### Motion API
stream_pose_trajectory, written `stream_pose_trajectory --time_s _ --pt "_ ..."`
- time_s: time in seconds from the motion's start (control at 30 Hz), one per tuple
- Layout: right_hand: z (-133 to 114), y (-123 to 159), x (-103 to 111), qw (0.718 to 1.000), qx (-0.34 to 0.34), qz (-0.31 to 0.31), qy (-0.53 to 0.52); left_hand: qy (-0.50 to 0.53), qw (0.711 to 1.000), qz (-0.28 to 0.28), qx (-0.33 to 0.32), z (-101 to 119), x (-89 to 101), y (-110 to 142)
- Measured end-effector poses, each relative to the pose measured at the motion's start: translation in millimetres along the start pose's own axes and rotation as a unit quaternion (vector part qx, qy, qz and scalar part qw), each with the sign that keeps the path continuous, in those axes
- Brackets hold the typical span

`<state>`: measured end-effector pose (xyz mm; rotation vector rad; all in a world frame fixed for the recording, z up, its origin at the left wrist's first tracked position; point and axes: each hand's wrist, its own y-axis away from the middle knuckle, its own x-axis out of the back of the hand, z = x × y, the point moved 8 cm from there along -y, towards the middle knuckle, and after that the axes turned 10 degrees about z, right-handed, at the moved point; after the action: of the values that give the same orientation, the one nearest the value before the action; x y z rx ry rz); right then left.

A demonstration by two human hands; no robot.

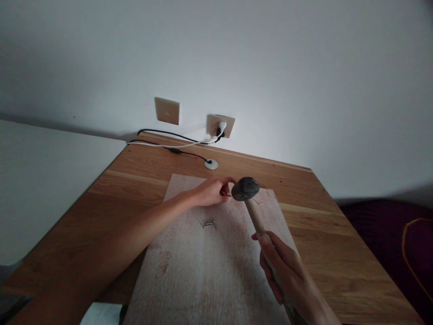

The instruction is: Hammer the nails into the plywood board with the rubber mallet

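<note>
My right hand (286, 271) is wrapped round the wooden handle of a hammer (252, 205). Its dark round head sits just above the far part of a pale wooden board (203, 271) lying on the desk. My left hand (213, 190) reaches across the board with its fingers pinched together right beside the hammer head, holding a small nail (228, 195) that is barely visible. A few loose nails (209, 223) lie on the board just nearer than that hand.
The board rests on a wooden desk (135, 180) against a white wall. Black and white cables (176, 146) run along the desk's back edge to a wall socket (220, 125) and a round cable grommet (210, 164). A dark purple seat (389, 243) stands at the right.
</note>
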<state>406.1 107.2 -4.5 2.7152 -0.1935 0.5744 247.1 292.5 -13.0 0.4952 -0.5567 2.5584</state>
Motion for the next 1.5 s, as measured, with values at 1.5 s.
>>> stream_pose_trajectory --time_s 1.5 --pt "81.8 35.0 19.7 0.984 -0.144 0.103 -0.026 -0.223 0.946 -0.235 0.005 60.3 8.3 35.0"
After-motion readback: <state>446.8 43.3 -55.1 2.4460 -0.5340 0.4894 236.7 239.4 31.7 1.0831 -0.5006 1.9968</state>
